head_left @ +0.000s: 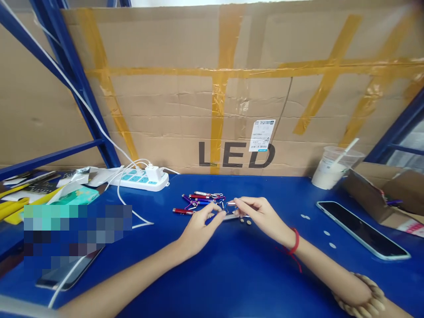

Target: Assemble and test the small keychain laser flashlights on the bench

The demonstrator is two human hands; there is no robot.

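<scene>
Near the table's middle, my left hand [202, 225] has its thumb and fingers curled close together beside small metal clips; what they hold, if anything, is too small to name. My right hand [260, 216] pinches a small shiny reddish-silver piece [231, 203] between thumb and fingertips, facing the left hand. Just behind lie several keychain flashlights with clips: a red one [183, 211], a blue one [206, 202] and others in red and purple. A pale flat item [231, 217] lies under my fingertips. Small round button cells [248, 222] rest beside the right hand.
A white power strip [142, 180] with plugged cables stands back left. At right are a phone [362, 229], a plastic cup with straw [333, 170], an open cardboard box [387, 194] and small clear discs [332, 245]. Another phone [71, 271] lies left. A large cardboard sheet [172, 110] stands behind.
</scene>
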